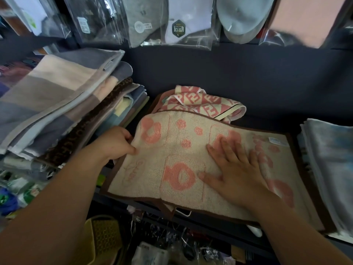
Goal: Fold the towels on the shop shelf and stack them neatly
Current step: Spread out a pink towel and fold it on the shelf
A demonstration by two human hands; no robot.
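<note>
Hands are both on one towel. The left hand [116, 144] grips the left edge of the cream towel [149, 169], with the fingers curled around the fabric and the thumb on top. The right hand [235, 169] lies flat on the middle of the same towel, fingers straight and spread, pressing down and gripping nothing. The cream towel has pink flower motifs and a brown border, and lies spread across the dark shelf [267, 111]. Part of its brown border folds down over the near edge of the shelf. A small white label [278, 141] sits near the far right corner of the towel. The far edge of the cream towel rises over a crumpled pink checked towel [202, 104], which lies just behind it and partly under it. To the left, a tall stack of folded towels [57, 104] in grey, peach and blue leans toward the cream towel, and a dark brown patterned towel shows partway down the stack. To the right, a pile of pale blue towels [328, 159] lies just beside the right edge of the cream towel. Above the shelf, clear packets of socks [172, 22] hang in a row along the far wall. Below the shelf front, a yellow basket [103, 240] sits near left, and small packaged goods [19, 188] lie farther left.
</note>
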